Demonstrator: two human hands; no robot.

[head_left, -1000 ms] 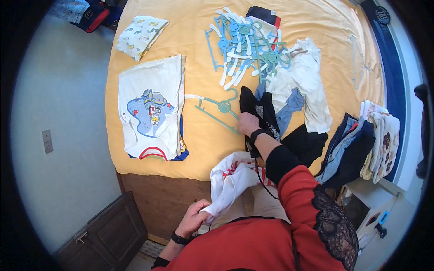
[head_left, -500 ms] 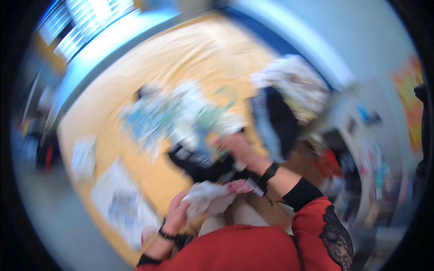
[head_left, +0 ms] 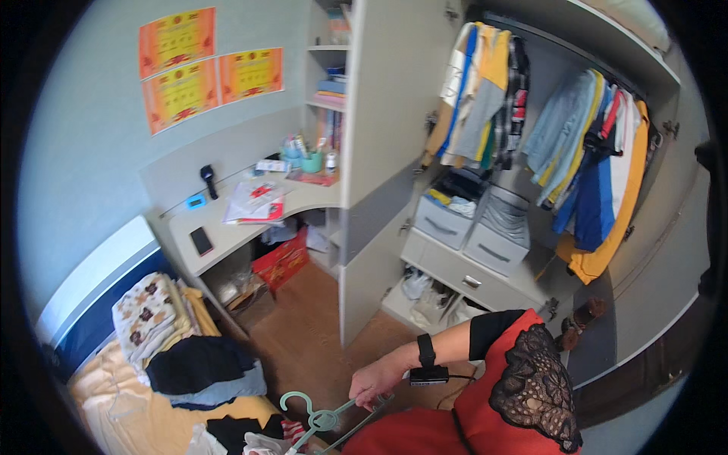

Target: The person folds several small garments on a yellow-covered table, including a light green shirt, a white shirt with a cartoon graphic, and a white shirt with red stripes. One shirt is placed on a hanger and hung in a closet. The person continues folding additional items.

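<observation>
A pale green clothes hanger is in my right hand, whose fingers are closed round one of its arms. Its hook points up and to the left, over the floor beside the bed. The hanger's lower part runs out of the bottom edge. Close to its left side lie a white garment, a black garment and a bit of red-and-white striped cloth; whether any of it is on the hanger I cannot tell. My left hand is out of the picture.
The wardrobe stands open at the right, with hanging clothes and grey storage boxes. Its door juts out beside the desk. Folded dark clothes and a folded floral blanket lie on the yellow-sheeted bed.
My view has swung right, from the bed to the desk and open wardrobe. My left hand, earlier on white cloth, has left view. My right hand, earlier blurred over the bed, now holds the hanger.
</observation>
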